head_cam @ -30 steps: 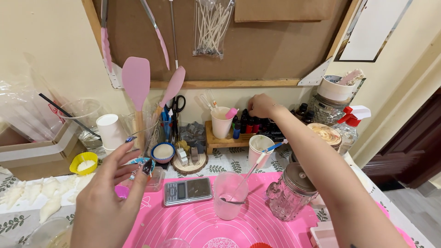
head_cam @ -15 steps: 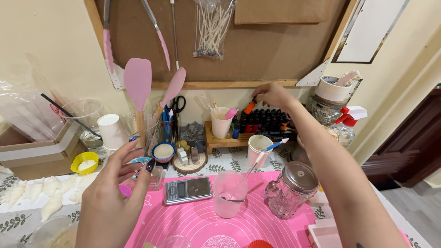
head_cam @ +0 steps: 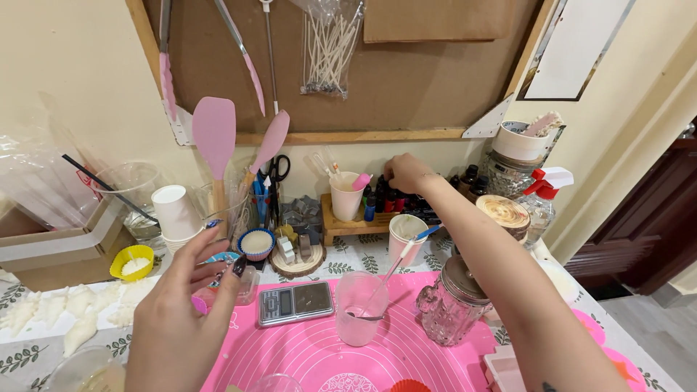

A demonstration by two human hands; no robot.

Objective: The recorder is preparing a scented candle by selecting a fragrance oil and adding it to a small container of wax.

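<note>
My right hand [head_cam: 406, 173] reaches far back over a row of small dark bottles [head_cam: 388, 199] standing on a low wooden rack [head_cam: 356, 226]. Its fingers curl down onto the bottle tops, and whether they grip one is hidden. My left hand [head_cam: 181, 312] hovers at the near left with fingers spread, over the left edge of a pink silicone mat [head_cam: 312, 356] and beside a small clear container [head_cam: 248, 284]. A bit of pink shows under its thumb. On the mat stand a clear plastic cup [head_cam: 359, 308] with a stirrer and a small digital scale [head_cam: 295, 303].
A lidded glass jar [head_cam: 451, 308] stands right of the cup. Behind it are a paper cup [head_cam: 405, 236] and a spray bottle [head_cam: 544, 196]. At left are pink spatulas [head_cam: 214, 134], stacked white cups [head_cam: 173, 210], a yellow liner [head_cam: 132, 261] and a cardboard box [head_cam: 58, 247].
My right hand lifted from the bottles with something orange at its fingertips, then came back down onto the row, further left. My left hand stayed nearly in place.
</note>
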